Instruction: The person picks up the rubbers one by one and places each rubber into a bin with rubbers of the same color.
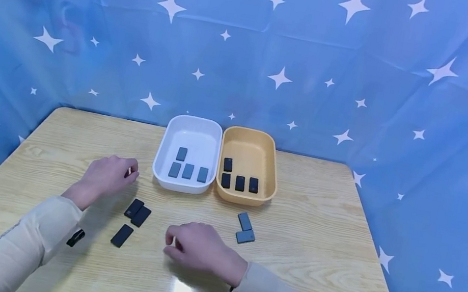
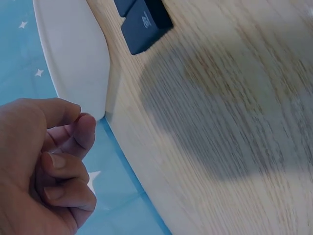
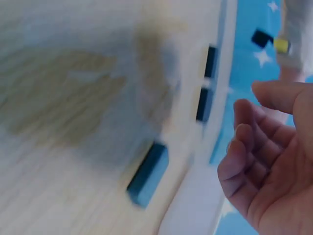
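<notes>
My left hand (image 1: 110, 174) hovers over the table left of the white tray (image 1: 182, 189), its fingers loosely curled with nothing between them; the left wrist view shows thumb and index finger close together. Below it lie three small black rectangular blocks (image 1: 122, 236), two of them touching; one block (image 2: 146, 27) shows a light printed mark. My right hand (image 1: 200, 246) is above the table's front middle, fingers bent loosely and holding nothing. To its right lie two grey-blue blocks (image 1: 245, 236), touching at an angle. A blurred blue-grey block (image 3: 149, 176) appears in the right wrist view.
Inside the white tray are several grey-blue blocks (image 1: 188, 171). The yellow tray (image 1: 243, 200) beside it holds several black blocks (image 1: 240, 183). Both trays stand at the table's back edge, before a blue star-printed curtain (image 1: 250, 50). The wooden table (image 1: 320, 243) reflects a light in front.
</notes>
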`<state>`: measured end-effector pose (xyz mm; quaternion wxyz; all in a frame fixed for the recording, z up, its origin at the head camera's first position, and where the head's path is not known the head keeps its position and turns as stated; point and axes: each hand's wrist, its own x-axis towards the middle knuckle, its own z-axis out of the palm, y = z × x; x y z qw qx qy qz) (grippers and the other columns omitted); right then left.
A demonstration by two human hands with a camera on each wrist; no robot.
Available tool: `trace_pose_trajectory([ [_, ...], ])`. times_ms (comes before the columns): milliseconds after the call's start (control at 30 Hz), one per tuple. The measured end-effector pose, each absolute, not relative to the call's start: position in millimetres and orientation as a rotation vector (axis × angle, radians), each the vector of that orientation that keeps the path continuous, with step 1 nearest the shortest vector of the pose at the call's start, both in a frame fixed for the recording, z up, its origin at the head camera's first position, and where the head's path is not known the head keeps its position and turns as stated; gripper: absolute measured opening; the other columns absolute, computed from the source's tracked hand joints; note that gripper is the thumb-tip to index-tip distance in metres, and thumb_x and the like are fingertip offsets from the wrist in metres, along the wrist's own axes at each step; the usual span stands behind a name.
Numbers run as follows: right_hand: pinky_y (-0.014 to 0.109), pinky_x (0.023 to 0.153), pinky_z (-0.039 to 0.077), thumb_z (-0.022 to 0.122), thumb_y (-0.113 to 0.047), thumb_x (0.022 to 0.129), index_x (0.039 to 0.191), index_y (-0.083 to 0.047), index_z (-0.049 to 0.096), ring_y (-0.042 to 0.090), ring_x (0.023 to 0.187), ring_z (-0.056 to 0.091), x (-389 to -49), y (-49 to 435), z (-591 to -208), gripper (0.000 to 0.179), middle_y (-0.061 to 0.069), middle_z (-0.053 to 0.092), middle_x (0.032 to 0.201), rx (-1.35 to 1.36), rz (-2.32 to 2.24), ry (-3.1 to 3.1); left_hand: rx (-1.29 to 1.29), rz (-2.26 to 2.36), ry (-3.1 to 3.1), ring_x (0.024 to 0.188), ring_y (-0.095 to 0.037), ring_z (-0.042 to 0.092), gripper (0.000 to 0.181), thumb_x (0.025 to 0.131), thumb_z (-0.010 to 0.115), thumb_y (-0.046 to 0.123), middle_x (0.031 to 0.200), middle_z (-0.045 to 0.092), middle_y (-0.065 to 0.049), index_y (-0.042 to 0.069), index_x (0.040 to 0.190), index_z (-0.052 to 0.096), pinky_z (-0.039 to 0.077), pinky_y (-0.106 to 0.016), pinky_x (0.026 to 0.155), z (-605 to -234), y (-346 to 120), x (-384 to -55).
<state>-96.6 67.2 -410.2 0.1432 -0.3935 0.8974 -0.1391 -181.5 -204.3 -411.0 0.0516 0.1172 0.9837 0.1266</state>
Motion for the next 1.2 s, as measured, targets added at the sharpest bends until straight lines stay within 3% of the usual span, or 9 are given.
trace_pose_trajectory([
  [267,0.014,0.055,0.036,0.061,-0.030,0.095,0.092,-0.025,0.064,-0.003,0.064,0.047,-94,37,-422,0.006,-0.015,0.056,0.076,-1.359,-0.303,2.552,0.349,0.422,2.975,0.061,-0.015,0.053,0.019,0.095,0.054,0.024,0.077,0.065,-0.001,0.012,0.100,0.067,0.039,-0.030,0.052,-420,-214,-186],
  [533,0.016,0.075,0.047,0.060,-0.027,0.095,0.114,-0.028,0.066,0.003,0.090,0.059,-97,8,-429,0.020,-0.012,0.063,0.103,-1.679,-0.037,2.573,0.296,0.431,2.942,0.062,-0.017,0.054,0.021,0.096,0.053,0.025,0.080,0.066,-0.003,0.010,0.104,0.066,0.039,-0.030,0.053,-424,-219,-192],
  [633,0.015,0.077,0.048,0.059,-0.026,0.097,0.119,-0.030,0.064,0.002,0.092,0.059,-98,-2,-436,0.024,-0.012,0.062,0.108,-1.744,-0.008,2.558,0.299,0.429,2.938,0.061,-0.017,0.053,0.022,0.096,0.053,0.025,0.080,0.065,-0.003,0.010,0.104,0.066,0.039,-0.030,0.052,-424,-220,-192],
  [1000,0.016,0.078,0.047,0.045,-0.026,0.103,0.132,-0.036,0.054,0.005,0.105,0.054,-99,-21,-442,0.031,-0.011,0.048,0.134,-1.771,0.076,2.580,0.303,0.441,2.946,0.063,-0.017,0.053,0.021,0.095,0.053,0.024,0.080,0.065,-0.004,0.010,0.104,0.066,0.039,-0.030,0.052,-425,-222,-191],
  [1200,0.015,0.076,0.048,0.044,-0.026,0.104,0.130,-0.039,0.055,0.004,0.102,0.055,-101,-25,-447,0.031,-0.014,0.049,0.134,-1.741,0.144,2.574,0.297,0.459,2.936,0.060,-0.017,0.052,0.020,0.095,0.052,0.023,0.077,0.063,-0.004,0.011,0.103,0.066,0.038,-0.030,0.050,-426,-223,-191],
])
